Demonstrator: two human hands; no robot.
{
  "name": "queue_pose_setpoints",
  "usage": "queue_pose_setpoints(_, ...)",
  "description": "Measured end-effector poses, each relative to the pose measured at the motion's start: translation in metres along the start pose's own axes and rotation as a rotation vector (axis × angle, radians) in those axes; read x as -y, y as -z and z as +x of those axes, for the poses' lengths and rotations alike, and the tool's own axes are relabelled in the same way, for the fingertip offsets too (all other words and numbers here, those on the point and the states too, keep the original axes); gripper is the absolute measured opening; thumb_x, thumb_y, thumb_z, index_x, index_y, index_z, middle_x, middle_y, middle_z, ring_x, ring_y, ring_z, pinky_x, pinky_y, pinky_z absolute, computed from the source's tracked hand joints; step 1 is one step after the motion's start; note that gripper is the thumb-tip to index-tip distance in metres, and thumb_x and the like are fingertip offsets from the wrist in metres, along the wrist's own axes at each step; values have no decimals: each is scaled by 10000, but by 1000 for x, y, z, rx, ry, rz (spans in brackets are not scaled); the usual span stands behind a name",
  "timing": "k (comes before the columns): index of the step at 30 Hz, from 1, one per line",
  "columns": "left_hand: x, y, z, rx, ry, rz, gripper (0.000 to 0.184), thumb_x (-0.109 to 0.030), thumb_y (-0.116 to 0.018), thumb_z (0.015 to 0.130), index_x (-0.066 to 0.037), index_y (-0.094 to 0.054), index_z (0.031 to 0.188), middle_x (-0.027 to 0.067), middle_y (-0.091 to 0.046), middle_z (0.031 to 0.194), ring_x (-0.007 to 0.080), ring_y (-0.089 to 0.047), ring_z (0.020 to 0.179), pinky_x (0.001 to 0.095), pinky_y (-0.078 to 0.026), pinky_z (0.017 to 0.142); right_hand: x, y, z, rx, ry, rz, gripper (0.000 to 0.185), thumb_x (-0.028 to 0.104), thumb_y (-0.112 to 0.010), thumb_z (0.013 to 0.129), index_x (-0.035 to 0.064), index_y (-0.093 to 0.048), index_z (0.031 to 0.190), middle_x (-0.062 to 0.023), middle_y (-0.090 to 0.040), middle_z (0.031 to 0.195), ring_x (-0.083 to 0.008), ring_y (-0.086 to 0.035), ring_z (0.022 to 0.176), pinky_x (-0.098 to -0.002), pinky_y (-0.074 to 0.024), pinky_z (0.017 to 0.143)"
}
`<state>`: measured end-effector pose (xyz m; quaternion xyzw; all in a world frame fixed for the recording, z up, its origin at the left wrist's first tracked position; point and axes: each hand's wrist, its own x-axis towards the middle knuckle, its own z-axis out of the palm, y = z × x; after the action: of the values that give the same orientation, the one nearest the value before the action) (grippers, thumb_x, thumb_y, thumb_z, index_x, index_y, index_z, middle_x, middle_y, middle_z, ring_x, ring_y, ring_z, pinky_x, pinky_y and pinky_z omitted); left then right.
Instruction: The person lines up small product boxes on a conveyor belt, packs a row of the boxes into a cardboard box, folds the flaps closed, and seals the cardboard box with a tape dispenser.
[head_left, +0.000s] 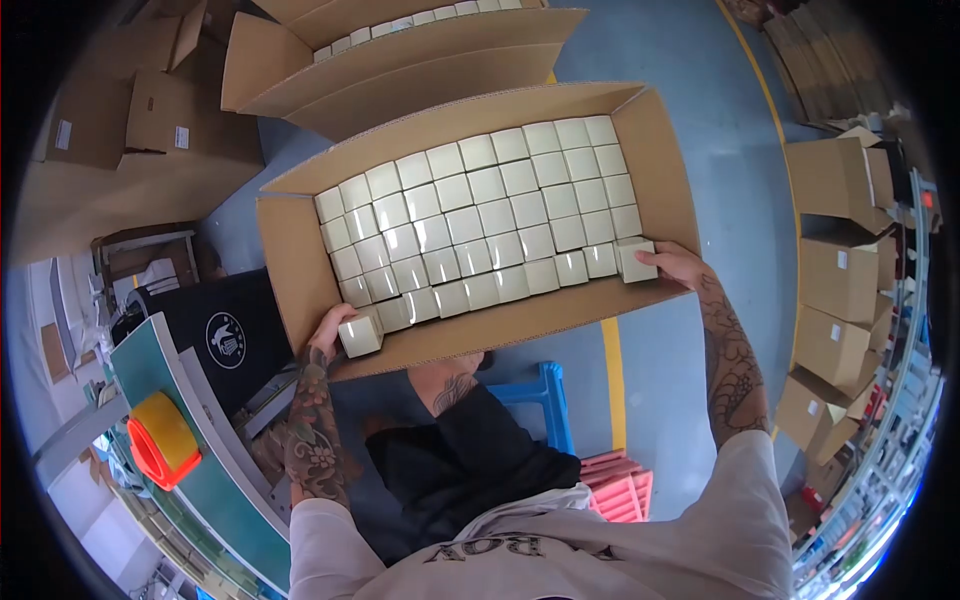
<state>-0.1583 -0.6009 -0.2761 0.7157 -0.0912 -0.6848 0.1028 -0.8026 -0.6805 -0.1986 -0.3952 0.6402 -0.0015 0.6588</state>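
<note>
A large open cardboard carton (655,160) holds rows of small glossy cream-white boxes (484,185). At the carton's near left corner, my left hand (328,330) grips a white box (360,335), which stands higher than the row beside it. My right hand (675,262) grips another white box (637,260) at the near right corner, with the thumb on its top. This box also sits raised above its neighbours. Both hands are inside the carton's near side, and some of their fingers are hidden.
Another open carton (400,90) with white boxes stands beyond. Brown cartons (835,280) line the right side. A green-topped bench (170,390) holds an orange and yellow object (163,440) at left. A blue stool (553,400) and red crate (618,487) are near my legs.
</note>
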Motion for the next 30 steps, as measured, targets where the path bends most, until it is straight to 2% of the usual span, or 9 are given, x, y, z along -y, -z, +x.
queue_pose_setpoints(3, -6, -10, -3, -53, -208, 140, 428, -329, -679, 865, -45, -574, 1166, 82, -620, 1096, 200, -611, 934, 343, -491, 855, -11, -3, 8, -121, 191, -241, 465, 234, -591, 950, 3, -494, 1342, -116, -629, 1181, -181, -581, 1063, -315, -458, 913)
queue_pose_setpoints(6, -30, -46, -65, -84, -354, 342, 520, -375, -742, 797, -8, -579, 1129, 100, -638, 1098, 173, -605, 998, 329, -467, 887, -6, -23, -1, -319, 355, -175, 603, 222, -640, 882, -32, -421, 1383, -185, -596, 1269, -258, -556, 1196, -351, -421, 1013)
queue_pose_setpoints(7, -3, -23, -31, -175, -518, 618, 594, -344, -801, 741, 15, -567, 1152, 126, -636, 1110, 212, -600, 1046, 333, -465, 924, -9, -29, 5, -386, 296, -304, 650, 215, -684, 807, -16, -440, 1364, -205, -613, 1223, -305, -570, 1174, -363, -437, 993)
queue_pose_setpoints(10, -20, -36, -39, -163, -362, 849, 638, -277, -848, 692, 15, -552, 1177, 134, -632, 1118, 231, -593, 1052, 322, -468, 926, 35, -54, 8, -408, -106, -643, 635, 225, -727, 738, -12, -504, 1283, -213, -625, 1168, -338, -584, 1133, -371, -453, 969)
queue_pose_setpoints(13, -28, -11, -37, 16, -445, 748, 640, -192, -863, 660, 5, -556, 1186, 135, -635, 1119, 226, -594, 1044, 321, -466, 926, -9, -33, 23, -509, 126, -507, 556, 197, -728, 701, -18, -559, 1186, -181, -659, 1037, -275, -638, 965, -361, -493, 873)
queue_pose_setpoints(16, -9, 1, -22, 73, -370, 544, 623, -160, -873, 645, -8, -579, 1172, 134, -619, 1161, 206, -566, 1098, 305, -456, 936, -35, -12, 16, -478, 190, -357, 524, 224, -730, 717, -9, -568, 1157, -167, -656, 1000, -262, -637, 926, -354, -494, 841)
queue_pose_setpoints(21, -9, -24, -15, -213, -683, 1128, 698, -200, -870, 651, -15, -543, 1240, 227, -525, 1350, 349, -484, 1280, 391, -412, 1032, -20, -16, 17, -370, 153, -397, 543, 236, -723, 747, 11, -525, 1200, -209, -567, 1196, -289, -535, 1150, -344, -408, 991)
queue_pose_setpoints(24, -14, -32, -36, -130, -409, 963, 642, -220, -866, 665, -10, -569, 1193, 205, -565, 1308, 329, -523, 1240, 379, -423, 1014, -9, -24, 13, -369, 120, -459, 525, 227, -722, 749, 23, -530, 1194, -199, -564, 1198, -282, -534, 1147, -342, -413, 982)
queue_pose_setpoints(30, 14, -8, -8, -23, -591, 871, 546, -186, -844, 700, 1, -573, 1136, 188, -609, 1197, 303, -570, 1148, 370, -442, 979, -47, -28, 15, -393, 189, -214, 592, 224, -716, 722, 64, -506, 1252, -210, -515, 1274, -312, -491, 1216, -368, -399, 1014)
